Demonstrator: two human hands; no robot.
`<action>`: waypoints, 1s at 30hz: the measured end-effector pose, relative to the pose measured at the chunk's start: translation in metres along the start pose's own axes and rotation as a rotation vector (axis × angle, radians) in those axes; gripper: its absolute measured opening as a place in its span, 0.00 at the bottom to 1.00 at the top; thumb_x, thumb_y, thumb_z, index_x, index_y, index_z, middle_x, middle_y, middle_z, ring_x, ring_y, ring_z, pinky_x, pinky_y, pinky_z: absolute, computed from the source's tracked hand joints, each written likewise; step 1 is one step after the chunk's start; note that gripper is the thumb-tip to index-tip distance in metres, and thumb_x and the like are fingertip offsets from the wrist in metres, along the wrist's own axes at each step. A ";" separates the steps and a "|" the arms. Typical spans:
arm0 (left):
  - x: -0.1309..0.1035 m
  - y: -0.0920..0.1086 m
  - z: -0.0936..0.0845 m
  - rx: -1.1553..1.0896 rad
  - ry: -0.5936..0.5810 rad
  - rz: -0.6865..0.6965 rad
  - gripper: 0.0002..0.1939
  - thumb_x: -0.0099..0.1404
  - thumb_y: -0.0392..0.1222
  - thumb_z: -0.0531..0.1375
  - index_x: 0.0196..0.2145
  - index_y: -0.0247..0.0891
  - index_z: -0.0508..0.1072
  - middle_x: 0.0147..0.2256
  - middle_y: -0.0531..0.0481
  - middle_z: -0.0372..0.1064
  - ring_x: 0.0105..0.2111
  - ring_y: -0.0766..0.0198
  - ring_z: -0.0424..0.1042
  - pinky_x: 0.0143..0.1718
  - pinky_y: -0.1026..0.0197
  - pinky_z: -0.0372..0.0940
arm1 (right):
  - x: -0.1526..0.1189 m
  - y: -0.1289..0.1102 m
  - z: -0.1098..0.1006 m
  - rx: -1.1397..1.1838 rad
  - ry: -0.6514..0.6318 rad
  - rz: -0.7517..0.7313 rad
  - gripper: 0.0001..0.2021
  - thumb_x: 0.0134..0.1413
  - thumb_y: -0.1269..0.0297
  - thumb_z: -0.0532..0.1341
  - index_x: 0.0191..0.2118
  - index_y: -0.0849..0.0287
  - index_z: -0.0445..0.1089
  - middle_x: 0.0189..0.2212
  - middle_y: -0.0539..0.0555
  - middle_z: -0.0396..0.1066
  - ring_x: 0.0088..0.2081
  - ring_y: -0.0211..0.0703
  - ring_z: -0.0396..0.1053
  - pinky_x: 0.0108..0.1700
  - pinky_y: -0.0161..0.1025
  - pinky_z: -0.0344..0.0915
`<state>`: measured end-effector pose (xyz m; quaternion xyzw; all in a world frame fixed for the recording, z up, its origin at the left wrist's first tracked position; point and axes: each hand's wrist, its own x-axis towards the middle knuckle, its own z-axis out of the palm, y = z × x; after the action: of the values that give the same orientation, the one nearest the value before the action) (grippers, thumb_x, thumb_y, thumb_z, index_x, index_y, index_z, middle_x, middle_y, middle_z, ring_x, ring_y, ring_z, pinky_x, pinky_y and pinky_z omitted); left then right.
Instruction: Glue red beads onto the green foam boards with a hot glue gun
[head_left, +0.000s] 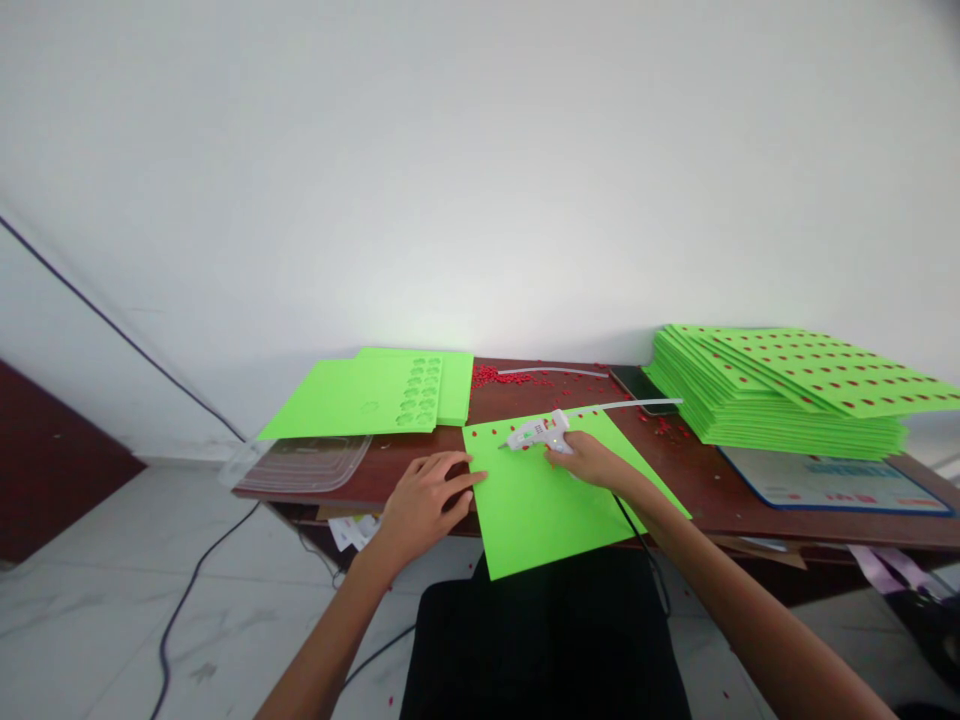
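Note:
A bright green sheet point(551, 510) lies at a slant over the table's front edge, with red dots along its far edge. My right hand point(585, 458) is wrapped round the handle of a white glue gun point(541, 430), whose nozzle points left, close above the sheet near its upper left part. A long white glue stick point(630, 405) reaches out to the right from the back of the gun. At the sheet's left edge rests my left hand point(431, 500), its fingers spread and fingertips touching the edge.
Small red pieces point(487, 375) lie behind the sheet on the brown table point(705, 490). Plain green sheets point(337, 395) lie left over a clear plastic lid point(307, 470). At right, a tall stack of dotted sheets point(780, 420) stands beside a dark phone point(641, 385). Cables hang below.

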<state>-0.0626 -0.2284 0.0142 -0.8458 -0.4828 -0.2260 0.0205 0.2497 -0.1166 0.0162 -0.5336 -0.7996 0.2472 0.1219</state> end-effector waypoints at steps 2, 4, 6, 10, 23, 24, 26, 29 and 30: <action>0.000 0.000 0.000 0.004 -0.001 0.001 0.19 0.71 0.40 0.57 0.56 0.55 0.75 0.57 0.50 0.67 0.57 0.54 0.66 0.57 0.48 0.60 | 0.000 0.000 0.000 -0.012 0.001 0.005 0.16 0.64 0.54 0.59 0.31 0.62 0.69 0.27 0.54 0.71 0.27 0.41 0.64 0.28 0.37 0.50; 0.000 0.000 0.001 0.006 -0.001 0.002 0.19 0.71 0.40 0.57 0.56 0.55 0.75 0.57 0.49 0.67 0.57 0.54 0.66 0.56 0.48 0.60 | 0.001 0.000 0.001 -0.026 0.005 0.007 0.16 0.64 0.54 0.59 0.31 0.62 0.70 0.27 0.55 0.71 0.27 0.41 0.65 0.28 0.37 0.51; 0.000 0.000 0.001 0.008 0.000 0.002 0.19 0.71 0.40 0.57 0.56 0.54 0.75 0.57 0.49 0.67 0.56 0.54 0.66 0.56 0.48 0.60 | 0.001 0.000 0.000 -0.041 0.006 0.004 0.16 0.64 0.54 0.59 0.32 0.62 0.71 0.28 0.55 0.72 0.28 0.41 0.65 0.29 0.36 0.51; 0.000 0.000 0.001 0.015 0.001 -0.008 0.19 0.70 0.40 0.57 0.56 0.55 0.75 0.57 0.50 0.67 0.57 0.54 0.66 0.56 0.48 0.60 | 0.001 0.001 -0.005 -0.052 -0.033 -0.006 0.17 0.65 0.53 0.58 0.34 0.63 0.71 0.29 0.57 0.73 0.29 0.42 0.66 0.30 0.37 0.53; 0.000 -0.001 0.002 0.017 0.000 0.001 0.19 0.70 0.40 0.57 0.56 0.55 0.75 0.57 0.50 0.68 0.57 0.54 0.66 0.56 0.48 0.60 | 0.003 -0.008 -0.007 0.016 -0.021 0.052 0.19 0.61 0.49 0.59 0.32 0.62 0.69 0.27 0.54 0.71 0.26 0.40 0.64 0.27 0.36 0.51; 0.000 -0.001 0.002 0.018 -0.001 0.002 0.19 0.70 0.40 0.57 0.56 0.55 0.75 0.57 0.50 0.68 0.57 0.54 0.66 0.56 0.48 0.60 | 0.003 -0.006 -0.008 0.031 -0.013 0.058 0.20 0.61 0.47 0.60 0.32 0.62 0.69 0.26 0.54 0.71 0.26 0.40 0.64 0.27 0.36 0.51; 0.000 -0.001 0.002 0.020 -0.004 -0.001 0.19 0.70 0.40 0.57 0.56 0.55 0.75 0.57 0.50 0.68 0.57 0.54 0.66 0.56 0.48 0.60 | 0.002 0.001 -0.011 0.059 0.017 0.076 0.21 0.59 0.45 0.60 0.31 0.62 0.68 0.26 0.54 0.70 0.26 0.40 0.64 0.27 0.35 0.51; 0.000 -0.001 0.001 0.018 -0.005 -0.004 0.19 0.70 0.40 0.57 0.56 0.55 0.75 0.57 0.50 0.68 0.57 0.54 0.66 0.56 0.48 0.60 | -0.001 0.018 -0.019 0.073 0.045 0.115 0.21 0.58 0.45 0.60 0.30 0.62 0.68 0.25 0.53 0.70 0.25 0.40 0.63 0.27 0.36 0.52; 0.000 -0.001 0.001 0.016 -0.003 -0.003 0.19 0.70 0.40 0.57 0.56 0.55 0.75 0.57 0.50 0.68 0.57 0.54 0.66 0.56 0.48 0.60 | -0.003 0.023 -0.021 0.072 0.042 0.124 0.21 0.57 0.46 0.60 0.30 0.62 0.69 0.25 0.53 0.70 0.25 0.40 0.63 0.26 0.36 0.51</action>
<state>-0.0626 -0.2277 0.0128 -0.8451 -0.4860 -0.2210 0.0262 0.2783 -0.1068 0.0222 -0.5826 -0.7528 0.2714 0.1423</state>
